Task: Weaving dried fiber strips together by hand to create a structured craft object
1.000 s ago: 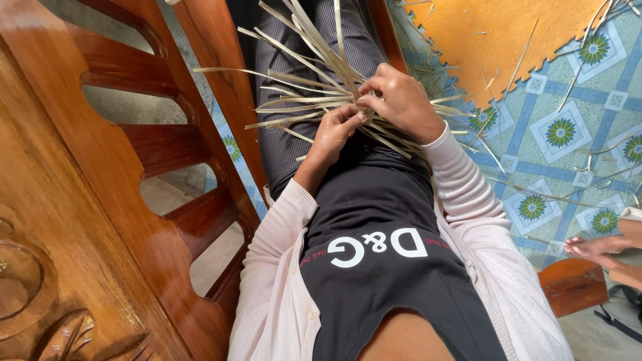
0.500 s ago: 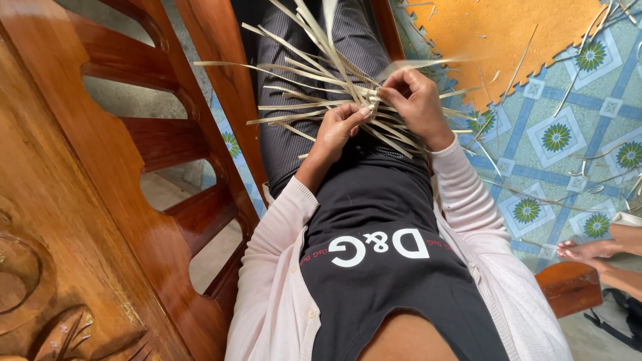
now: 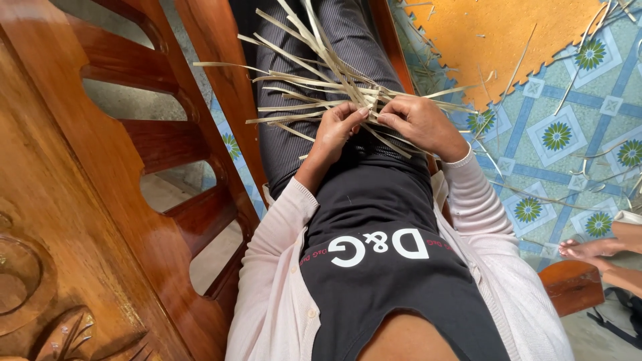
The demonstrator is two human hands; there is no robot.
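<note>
**Weaving strips: keep the crossing pinned**

Both hands work on the lap. Left hand [image 3: 338, 127] pinches the pale flat strips [image 3: 314, 83] at the woven crossing; right hand [image 3: 421, 124] is closed on the bundle beside it, thumbs nearly touching. Best judgement: hold the crossing tight, feed one strip at a time, keep loose ends fanned away over the striped trousers [image 3: 287, 147].

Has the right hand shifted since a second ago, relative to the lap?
Barely. The right hand stays on the bundle of pale flat woven strips over the dark striped trousers, close to the left hand.
</note>
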